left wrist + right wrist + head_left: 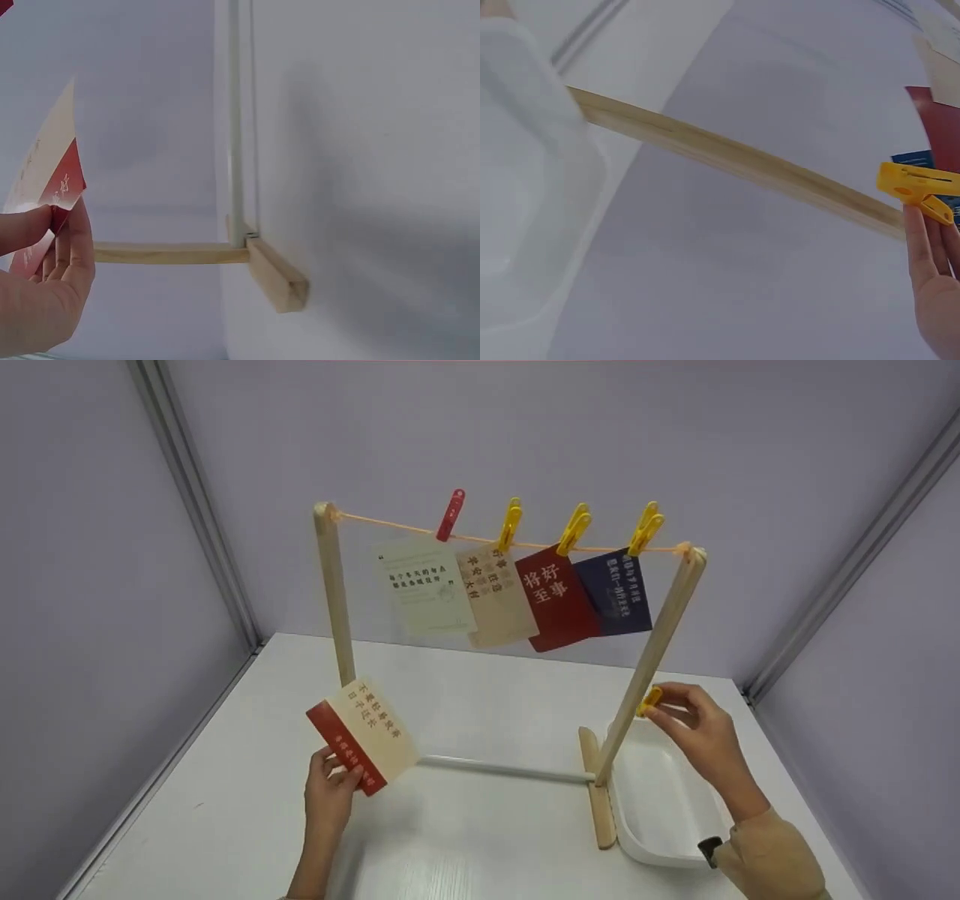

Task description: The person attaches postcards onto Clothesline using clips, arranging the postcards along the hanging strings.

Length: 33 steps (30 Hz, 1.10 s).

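My left hand (330, 791) pinches a cream and red card (365, 731) by its red lower edge, in front of the rack's left post. In the left wrist view, the thumb and fingers grip the same card (56, 180). A yellow clothespin (649, 702) is pinched between thumb and fingers of my right hand (701, 731), beside the right post and above the white bin. The right wrist view shows that clothespin (919, 187) close up. Along the orange string (390, 523) hang a pale green card (424, 607), a beige card (499, 607), a red card (559, 615) and a navy card (619, 596).
A red clothespin (451, 515) and several yellow clothespins (574, 529) clip the cards to the string. The wooden rack has a left post (335, 592), a right post (652, 660) and a white bottom rod (510, 769). At its right stands a white bin (664, 802) on the white table (465, 840).
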Tool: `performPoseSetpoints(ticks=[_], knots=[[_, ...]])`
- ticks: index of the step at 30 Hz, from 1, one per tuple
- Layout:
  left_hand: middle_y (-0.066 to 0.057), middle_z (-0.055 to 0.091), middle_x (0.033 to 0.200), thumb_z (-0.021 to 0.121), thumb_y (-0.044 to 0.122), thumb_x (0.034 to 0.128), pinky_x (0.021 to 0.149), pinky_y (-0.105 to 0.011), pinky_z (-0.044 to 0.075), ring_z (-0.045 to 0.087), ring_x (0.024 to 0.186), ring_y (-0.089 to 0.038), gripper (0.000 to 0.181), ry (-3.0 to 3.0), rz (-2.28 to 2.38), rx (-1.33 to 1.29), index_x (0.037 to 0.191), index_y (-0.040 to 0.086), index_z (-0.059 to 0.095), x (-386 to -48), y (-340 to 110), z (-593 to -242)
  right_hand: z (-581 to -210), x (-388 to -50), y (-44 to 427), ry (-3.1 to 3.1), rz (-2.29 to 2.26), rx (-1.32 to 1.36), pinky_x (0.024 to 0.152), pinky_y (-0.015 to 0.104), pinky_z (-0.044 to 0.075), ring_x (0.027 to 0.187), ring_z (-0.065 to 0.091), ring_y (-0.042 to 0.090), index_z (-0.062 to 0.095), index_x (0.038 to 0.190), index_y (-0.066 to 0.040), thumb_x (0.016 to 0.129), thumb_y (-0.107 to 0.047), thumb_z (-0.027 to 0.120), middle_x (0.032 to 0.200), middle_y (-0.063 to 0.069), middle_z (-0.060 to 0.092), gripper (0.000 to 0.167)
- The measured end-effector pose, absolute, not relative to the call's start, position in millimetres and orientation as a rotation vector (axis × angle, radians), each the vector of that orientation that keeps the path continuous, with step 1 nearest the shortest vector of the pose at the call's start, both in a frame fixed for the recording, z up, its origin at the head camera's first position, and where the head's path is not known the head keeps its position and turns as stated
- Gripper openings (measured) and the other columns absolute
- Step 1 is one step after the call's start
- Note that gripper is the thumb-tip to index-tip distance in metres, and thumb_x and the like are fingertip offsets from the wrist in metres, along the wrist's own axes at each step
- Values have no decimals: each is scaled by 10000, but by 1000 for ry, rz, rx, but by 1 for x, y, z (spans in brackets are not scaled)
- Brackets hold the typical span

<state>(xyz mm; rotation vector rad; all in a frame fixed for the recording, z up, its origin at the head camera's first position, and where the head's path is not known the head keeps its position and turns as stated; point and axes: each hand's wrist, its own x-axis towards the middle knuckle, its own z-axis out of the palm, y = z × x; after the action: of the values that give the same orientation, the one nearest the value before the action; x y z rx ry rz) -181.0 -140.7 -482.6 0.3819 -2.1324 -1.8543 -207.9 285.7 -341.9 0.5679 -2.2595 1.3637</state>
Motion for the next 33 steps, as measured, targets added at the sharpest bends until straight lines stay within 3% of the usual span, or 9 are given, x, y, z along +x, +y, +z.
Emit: performPoseSetpoints(ticks=[9, 20, 27, 33], knots=[[-182, 512, 1104, 554, -39, 889, 764, -221, 494, 559, 932, -244, 454, -2022, -1794, 224, 1288, -33, 336, -203, -149, -429, -243, -213, 245, -2192, 1236, 766, 825, 219, 470, 973, 579, 178, 541, 1120, 103, 818, 97, 620, 1044, 103, 588, 312], [-174, 521, 1047, 556, -85, 869, 697, -194, 489, 561, 838, -160, 421, -1842, -1752, -15, 1245, -53, 372, -224, -156, -380, -143, -236, 173, -2207, 1032, 886, 838, 239, 470, 939, 588, 146, 546, 1124, 78, 857, -62, 643, 1029, 106, 613, 317], [-157, 506, 1052, 559, -95, 862, 706, -200, 490, 551, 846, -197, 419, -1852, -1688, -91, 1237, -57, 376, -234, -160, -354, -103, -255, 108, -2296, 946, 890, 882, 219, 432, 1000, 559, 163, 530, 1153, 40, 895, -137, 600, 1073, 106, 584, 321], [-149, 507, 1056, 560, -77, 869, 701, -199, 484, 550, 857, -207, 414, -1862, -1680, -85, 1239, -38, 378, -242, -159, -340, -94, -274, 45, -2373, 963, 850, 849, 148, 405, 968, 550, 100, 518, 1168, -1, 918, -160, 554, 1055, 55, 589, 299]])
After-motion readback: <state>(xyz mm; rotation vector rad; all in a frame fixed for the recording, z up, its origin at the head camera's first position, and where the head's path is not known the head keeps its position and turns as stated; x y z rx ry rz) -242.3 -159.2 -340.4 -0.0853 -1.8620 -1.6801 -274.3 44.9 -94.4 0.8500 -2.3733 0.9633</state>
